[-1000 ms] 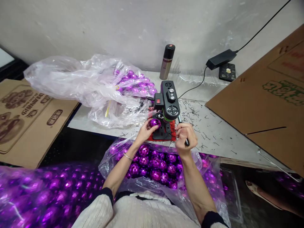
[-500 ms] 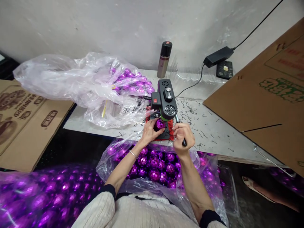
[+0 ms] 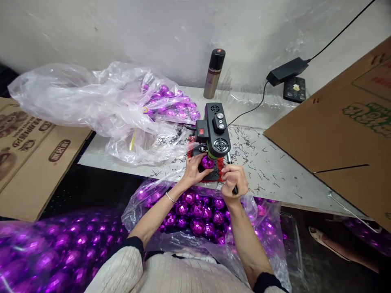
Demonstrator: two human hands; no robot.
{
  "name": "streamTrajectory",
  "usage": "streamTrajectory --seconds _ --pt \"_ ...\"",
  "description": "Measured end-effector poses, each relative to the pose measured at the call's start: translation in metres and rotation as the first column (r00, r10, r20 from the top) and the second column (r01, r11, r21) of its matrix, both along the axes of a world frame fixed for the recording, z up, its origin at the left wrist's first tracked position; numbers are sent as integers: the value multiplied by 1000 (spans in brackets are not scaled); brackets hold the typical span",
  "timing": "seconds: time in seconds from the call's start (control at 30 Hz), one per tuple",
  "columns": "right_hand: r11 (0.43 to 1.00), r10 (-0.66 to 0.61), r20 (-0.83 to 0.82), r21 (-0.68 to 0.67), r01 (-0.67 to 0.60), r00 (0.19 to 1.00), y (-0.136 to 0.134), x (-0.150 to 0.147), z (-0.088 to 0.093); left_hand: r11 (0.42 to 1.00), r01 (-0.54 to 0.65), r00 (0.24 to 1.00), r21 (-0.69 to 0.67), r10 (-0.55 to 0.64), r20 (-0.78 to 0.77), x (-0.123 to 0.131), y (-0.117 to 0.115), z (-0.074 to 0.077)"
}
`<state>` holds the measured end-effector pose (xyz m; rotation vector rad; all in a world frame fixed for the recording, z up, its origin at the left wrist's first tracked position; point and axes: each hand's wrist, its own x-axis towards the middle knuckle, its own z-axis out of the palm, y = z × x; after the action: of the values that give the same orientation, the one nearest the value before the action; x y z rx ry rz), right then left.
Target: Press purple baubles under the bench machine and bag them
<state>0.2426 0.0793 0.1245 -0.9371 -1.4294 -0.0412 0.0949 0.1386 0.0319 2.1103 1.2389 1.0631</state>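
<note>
A shiny purple ball sits under the head of a small black bench press machine. My left hand is closed on the ball from the left, thumb in front and fingers behind. Wrapped round the black-ended lever at the machine's right side is my right hand. The machine's base rests on a red mat. Directly below my hands, an open clear plastic bag holds many faceted purple balls.
A knotted plastic bag with purple balls lies left on the white table. Black bits litter the tabletop. A spray can, power adapter and dark phone-like object stand behind. Cardboard boxes flank both sides.
The lever end and my right hand have shifted slightly down and left relative to the machine. My left hand stays on the ball. The whole view has moved a little.
</note>
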Motion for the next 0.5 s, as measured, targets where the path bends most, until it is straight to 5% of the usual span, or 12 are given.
streamTrajectory --seconds 0.5 --pt "999 6 -95 50 -2 995 9 -6 -24 1000 -9 1000 4 9 5 3 -2 3"
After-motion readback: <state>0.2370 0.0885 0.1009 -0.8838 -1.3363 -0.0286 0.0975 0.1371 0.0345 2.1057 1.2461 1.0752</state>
